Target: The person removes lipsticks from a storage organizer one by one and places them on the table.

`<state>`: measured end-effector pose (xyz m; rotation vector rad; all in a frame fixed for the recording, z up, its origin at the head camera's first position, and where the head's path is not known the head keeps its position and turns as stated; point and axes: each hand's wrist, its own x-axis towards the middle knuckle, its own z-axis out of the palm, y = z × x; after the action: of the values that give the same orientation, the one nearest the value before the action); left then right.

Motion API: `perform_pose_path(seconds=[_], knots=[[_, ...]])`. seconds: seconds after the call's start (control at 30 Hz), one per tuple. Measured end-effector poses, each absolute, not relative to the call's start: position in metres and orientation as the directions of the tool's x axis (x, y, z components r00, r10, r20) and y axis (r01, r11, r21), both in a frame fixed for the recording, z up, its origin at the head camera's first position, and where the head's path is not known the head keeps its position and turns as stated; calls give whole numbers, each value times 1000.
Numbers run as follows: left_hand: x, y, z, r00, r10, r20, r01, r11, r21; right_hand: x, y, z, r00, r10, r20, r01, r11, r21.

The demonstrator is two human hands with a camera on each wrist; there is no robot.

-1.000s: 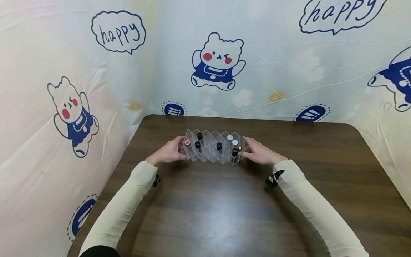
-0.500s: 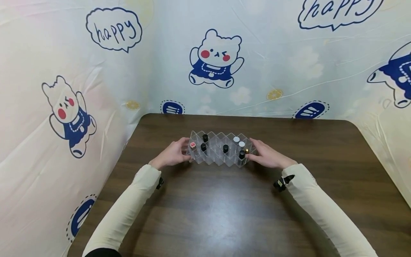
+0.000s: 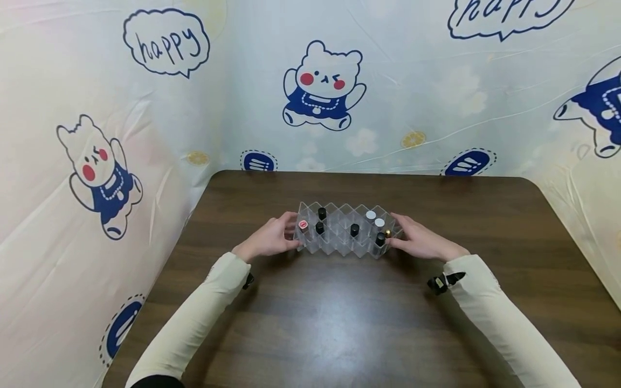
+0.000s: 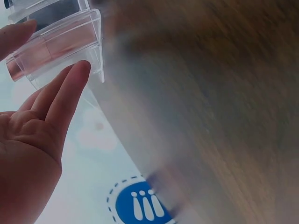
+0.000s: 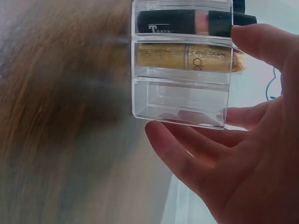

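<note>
Head view: left grip [image 3: 268,236] and right grip [image 3: 424,238] both clasp the clear organizer [image 3: 337,235] by opposite ends, probably so the tubes [image 3: 354,230] don't tip. It's toward the far side of the desk [image 3: 330,318], can't tell if it's lifted.

Organizer [image 3: 338,233] before the curtain [image 3: 398,75] — left hand [image 3: 270,236] at its left end, right hand [image 3: 423,240] at its right; tubes [image 3: 355,230] inside; table [image 3: 310,307] beneath.

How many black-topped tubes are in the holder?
4 in the clear holder: a far tube and a nearer tube toward the left hand, a middle tube, and an end tube by the right hand. Some could be hidden.
</note>
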<state>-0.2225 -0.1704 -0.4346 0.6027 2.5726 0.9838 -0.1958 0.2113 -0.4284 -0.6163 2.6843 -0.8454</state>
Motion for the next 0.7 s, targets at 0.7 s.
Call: perform_pose_path(seconds=[0.7], knots=[[-207,-150,-435,-824,547,-148,315,659,683,-176,234,-422,-875,-454,-167,-258,730,-633]])
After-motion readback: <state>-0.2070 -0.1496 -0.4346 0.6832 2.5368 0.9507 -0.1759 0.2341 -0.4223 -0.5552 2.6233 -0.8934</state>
